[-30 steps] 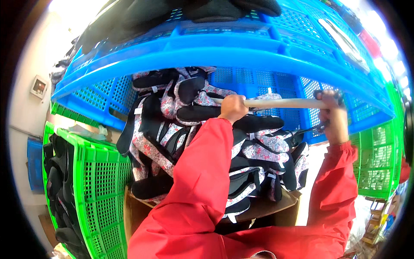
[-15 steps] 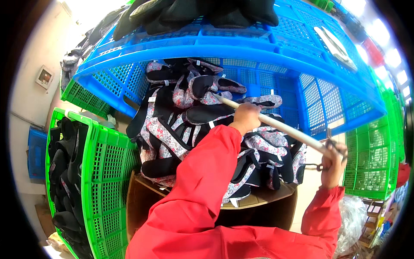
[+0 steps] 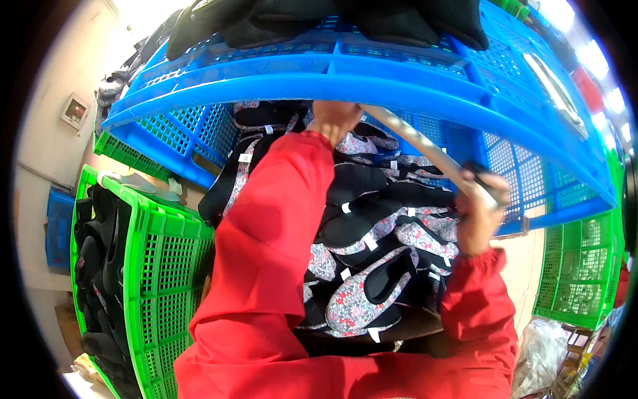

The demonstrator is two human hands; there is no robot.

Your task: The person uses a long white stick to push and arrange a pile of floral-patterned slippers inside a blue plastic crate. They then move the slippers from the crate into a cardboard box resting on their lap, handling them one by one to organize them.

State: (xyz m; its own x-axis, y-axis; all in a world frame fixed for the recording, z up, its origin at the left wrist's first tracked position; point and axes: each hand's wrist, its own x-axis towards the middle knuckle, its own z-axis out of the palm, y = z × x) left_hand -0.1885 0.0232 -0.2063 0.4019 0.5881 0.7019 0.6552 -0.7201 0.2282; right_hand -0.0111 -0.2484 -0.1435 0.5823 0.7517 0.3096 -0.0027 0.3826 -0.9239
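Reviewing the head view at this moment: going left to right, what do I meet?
Green crate of dark items → left hand → bare stretch of pale pole between the hands → right hand → green mesh crate at the right.

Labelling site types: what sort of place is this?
Likely a footwear workshop or warehouse: heaped floral slippers by a big blue crate, plus a green crate of dark pieces at left.
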